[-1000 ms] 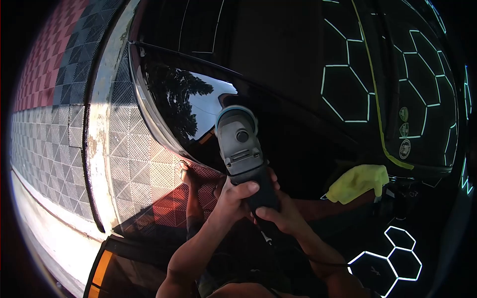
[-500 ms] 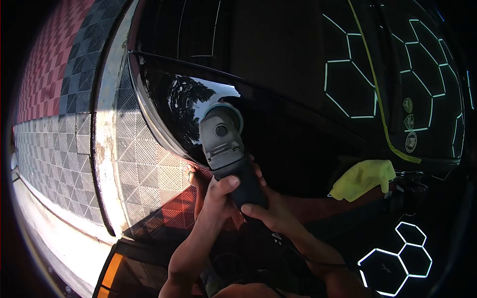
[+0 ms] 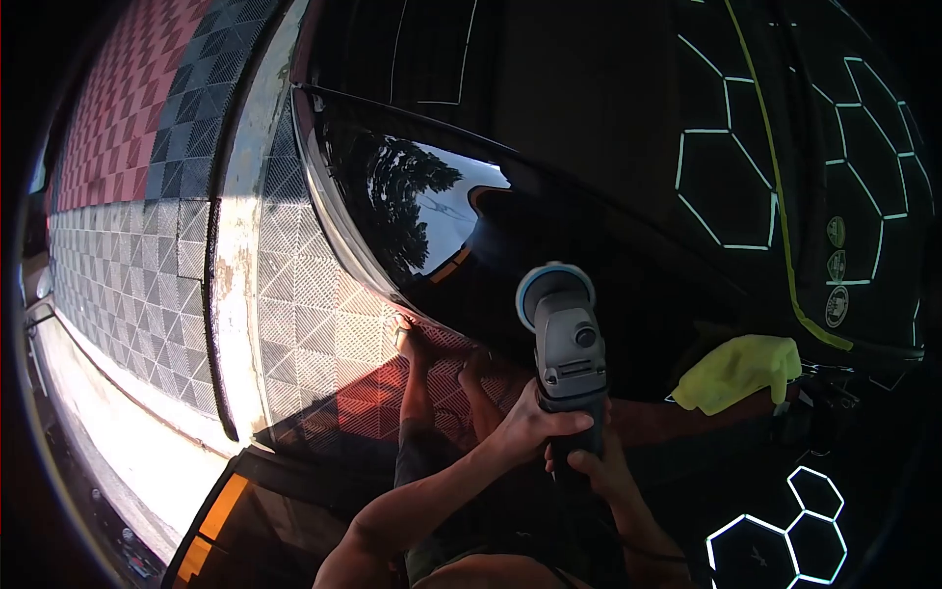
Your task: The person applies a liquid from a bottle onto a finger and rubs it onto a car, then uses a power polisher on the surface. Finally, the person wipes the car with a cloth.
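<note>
1. 1 polisher (image 3: 566,344), on the black car panel (image 3: 589,196).
2. 2 hands on polisher grip: left hand (image 3: 535,427), right hand (image 3: 597,473).
3. 1 yellow cloth (image 3: 738,371), right of polisher.
4. 3 round stickers (image 3: 835,270), stacked, further right of polisher.
5. 2 bare feet (image 3: 407,334), left of polisher.

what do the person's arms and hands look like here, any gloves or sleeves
Both the left hand and the right hand are bare, with no gloves, and no rings or watch can be made out in the dim light. Both forearms are uncovered as far as the bottom edge of the view, so no sleeves show. A thin dark band or cord crosses the right forearm.
</note>
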